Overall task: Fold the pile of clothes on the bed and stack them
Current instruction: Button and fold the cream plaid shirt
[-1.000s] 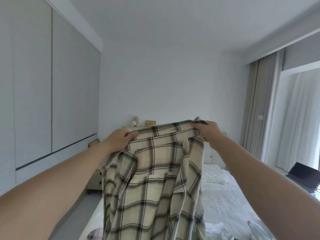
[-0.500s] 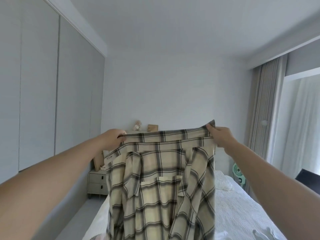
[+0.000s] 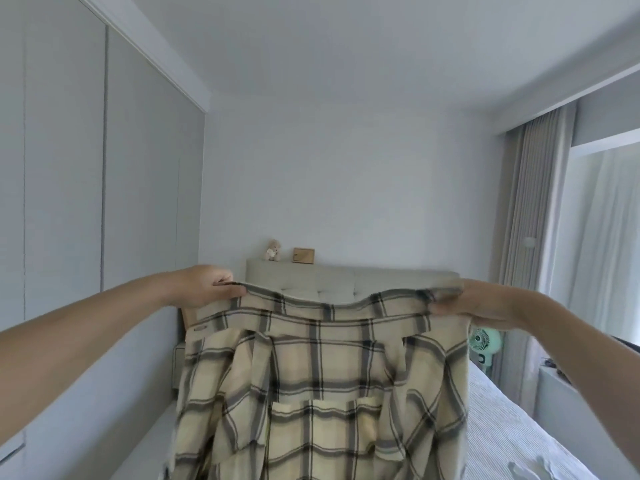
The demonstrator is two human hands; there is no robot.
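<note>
One bed [image 3: 502, 420] runs away from the viewer toward a padded headboard [image 3: 353, 282], its striped cover bare along the right side, likely the surface on which folding will be done. In front of it hangs one plaid shirt [image 3: 318, 386], cream with dark checks, held up in the air at chest height and stretched sideways along its upper edge, so that the cloth drops straight and its creases fall out; this looks like the opening step of a fold, with no stack visible. Two bare arms reach forward, one to each end of that edge. The left hand [image 3: 204, 285] has its grip pinching the shirt's left corner, thumb over curled fingers. The right hand [image 3: 485, 304] holds the opposite corner; it is blurred, but its grip appears closed on the fabric too. A little white cloth [image 3: 530, 469] shows at the lower right on the bed, perhaps part of the pile; how many pieces cannot be told. One green fan [image 3: 483, 342] stands beside the bed near the curtain. On the headboard sit one small wooden box [image 3: 303, 255] and one teddy bear [image 3: 273, 250], side by side.
</note>
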